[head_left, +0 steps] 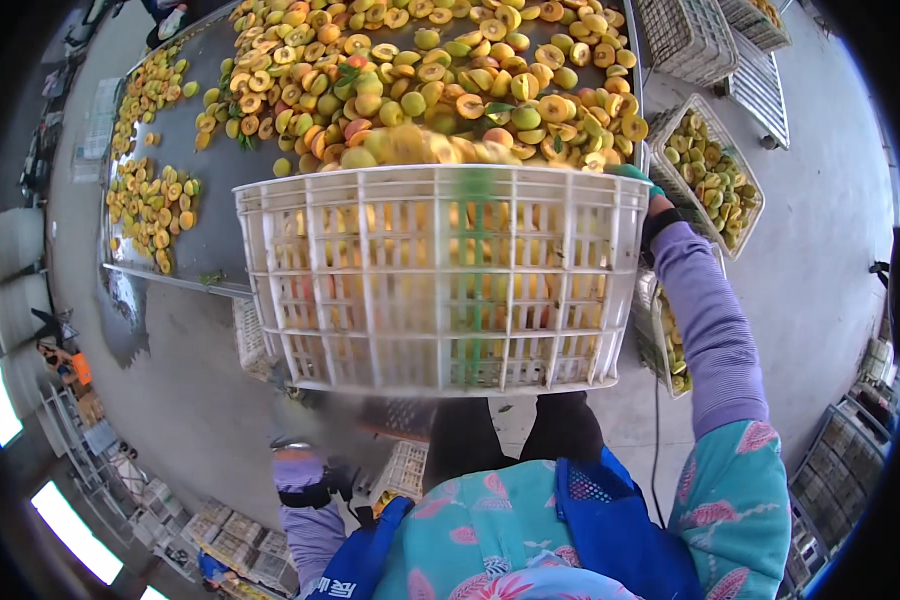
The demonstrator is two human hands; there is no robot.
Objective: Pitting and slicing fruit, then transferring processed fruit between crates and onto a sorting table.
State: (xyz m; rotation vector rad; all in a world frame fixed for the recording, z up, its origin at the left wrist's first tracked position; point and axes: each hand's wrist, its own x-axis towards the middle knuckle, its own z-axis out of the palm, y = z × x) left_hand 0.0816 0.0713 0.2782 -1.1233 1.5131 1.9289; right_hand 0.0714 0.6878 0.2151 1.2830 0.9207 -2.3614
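A white plastic crate (475, 272) with latticed walls and a green stripe is held up at the edge of a metal table (210, 165). Halved peaches (360, 155) show through its lattice and at its far rim, where some are smeared by motion beside the heap on the table. My right hand (634, 176), in a green glove, is closed on the crate's upper right corner. Below the crate's lower left corner my left hand (305, 415) is blurred and partly hidden. How its fingers lie cannot be made out.
At the right, crates of peach halves (712, 175) stand on the floor. An upright crate (688, 40) and a slatted metal rack (760, 90) are beyond them. A dark cable (657, 450) hangs near my right side. Stacked crates (240, 540) are at the lower left.
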